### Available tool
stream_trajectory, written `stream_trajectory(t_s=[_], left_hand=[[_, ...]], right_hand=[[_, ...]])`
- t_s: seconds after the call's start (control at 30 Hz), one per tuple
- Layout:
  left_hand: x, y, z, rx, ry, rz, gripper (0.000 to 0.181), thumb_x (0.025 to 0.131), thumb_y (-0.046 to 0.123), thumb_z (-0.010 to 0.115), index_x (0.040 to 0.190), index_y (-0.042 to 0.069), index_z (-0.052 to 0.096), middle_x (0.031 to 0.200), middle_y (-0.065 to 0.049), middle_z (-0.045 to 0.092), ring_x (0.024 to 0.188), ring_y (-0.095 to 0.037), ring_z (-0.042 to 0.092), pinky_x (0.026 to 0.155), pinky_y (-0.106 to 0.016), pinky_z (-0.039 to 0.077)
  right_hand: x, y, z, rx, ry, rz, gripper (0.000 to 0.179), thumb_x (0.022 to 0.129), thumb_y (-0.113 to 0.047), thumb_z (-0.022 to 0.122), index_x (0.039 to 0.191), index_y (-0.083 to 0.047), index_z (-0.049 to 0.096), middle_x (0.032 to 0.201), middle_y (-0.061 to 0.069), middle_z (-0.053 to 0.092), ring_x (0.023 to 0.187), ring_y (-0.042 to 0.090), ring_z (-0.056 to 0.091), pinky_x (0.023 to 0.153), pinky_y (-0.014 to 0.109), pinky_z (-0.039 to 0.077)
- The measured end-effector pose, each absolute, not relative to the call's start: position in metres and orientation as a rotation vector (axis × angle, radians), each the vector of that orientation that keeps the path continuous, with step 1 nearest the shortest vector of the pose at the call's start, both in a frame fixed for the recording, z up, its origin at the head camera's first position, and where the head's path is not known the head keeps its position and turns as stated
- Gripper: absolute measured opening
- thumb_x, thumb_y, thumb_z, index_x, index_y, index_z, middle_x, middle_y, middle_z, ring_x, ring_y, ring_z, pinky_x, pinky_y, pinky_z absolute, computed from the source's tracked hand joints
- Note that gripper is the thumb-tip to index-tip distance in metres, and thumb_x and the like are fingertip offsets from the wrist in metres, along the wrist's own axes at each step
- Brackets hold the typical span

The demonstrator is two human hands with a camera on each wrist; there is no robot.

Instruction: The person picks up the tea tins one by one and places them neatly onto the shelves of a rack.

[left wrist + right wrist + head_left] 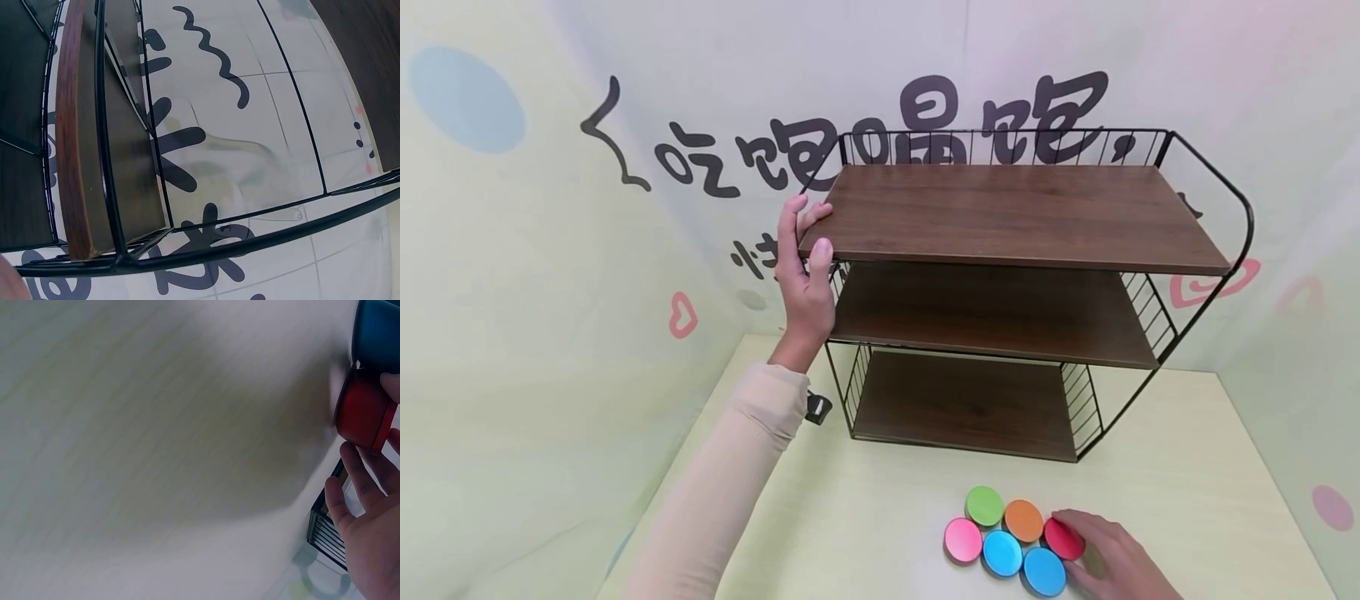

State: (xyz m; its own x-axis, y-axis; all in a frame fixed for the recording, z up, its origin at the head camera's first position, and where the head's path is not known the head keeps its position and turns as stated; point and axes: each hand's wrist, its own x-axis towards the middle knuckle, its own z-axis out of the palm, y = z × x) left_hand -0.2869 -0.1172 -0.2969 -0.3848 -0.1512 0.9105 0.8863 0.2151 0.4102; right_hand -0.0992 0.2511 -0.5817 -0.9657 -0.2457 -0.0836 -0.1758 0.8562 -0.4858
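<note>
A three-tier shelf rack [1015, 217], with dark wooden boards in a black wire frame, stands on the table. My left hand [805, 275] grips its upper left side, thumb by the board's front corner and fingers along the wire. In the left wrist view only a fingertip [9, 281] shows beside the black frame [219, 250]. My right hand [1120, 558] pinches a small round red tin [1064, 538] between thumb and fingers; the right wrist view shows the red tin [362, 409] touching a blue tin [378, 337]. Part of the right hand lies outside the head view.
Beside the red tin sit a green tin [985, 506], an orange tin [1024, 520], a pink tin [962, 540] and two blue tins [1002, 553], close together on the pale table [850, 517]. A small black object [818, 408] lies left of the rack. Printed fabric walls [625, 333] surround the table.
</note>
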Motion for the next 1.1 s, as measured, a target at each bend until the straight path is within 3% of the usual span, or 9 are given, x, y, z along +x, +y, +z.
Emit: stream_trajectory(t_s=[0.63,0.97,1.1], left_hand=[[-0.286,-0.118,-0.297,-0.734,-1.519,-1.353,0.043,0.091,0.001,0.04,0.13,-0.018,0.039,0.115,-0.038,0.058,0.119,-0.055,0.047,0.108,-0.049,0.031],[-0.295,-0.12,-0.303,-0.73,-1.516,-1.331,0.045,0.091,0.005,0.04,0.132,-0.015,0.041,0.116,-0.034,0.06,0.12,-0.051,0.049,0.109,-0.045,0.031],[-0.286,-0.118,-0.297,-0.728,-1.527,-1.337,0.044,0.091,0.001,0.04,0.13,-0.018,0.04,0.115,-0.037,0.059,0.118,-0.054,0.048,0.109,-0.045,0.031]], right_hand=[[-0.101,0.263,-0.563,-0.476,3.054,-0.714,0.06,0.068,-0.029,0.089,0.122,-0.011,0.069,0.117,0.0,0.069,0.103,0.021,0.065,0.082,0.042,0.056],[-0.106,0.265,-0.549,-0.568,3.216,-0.708,0.061,0.061,-0.03,0.093,0.116,-0.012,0.071,0.111,-0.002,0.07,0.096,0.019,0.065,0.072,0.04,0.058],[-0.11,0.263,-0.537,-0.653,3.28,-0.767,0.062,0.059,-0.029,0.095,0.114,-0.012,0.073,0.108,-0.002,0.071,0.093,0.017,0.064,0.068,0.034,0.057]])
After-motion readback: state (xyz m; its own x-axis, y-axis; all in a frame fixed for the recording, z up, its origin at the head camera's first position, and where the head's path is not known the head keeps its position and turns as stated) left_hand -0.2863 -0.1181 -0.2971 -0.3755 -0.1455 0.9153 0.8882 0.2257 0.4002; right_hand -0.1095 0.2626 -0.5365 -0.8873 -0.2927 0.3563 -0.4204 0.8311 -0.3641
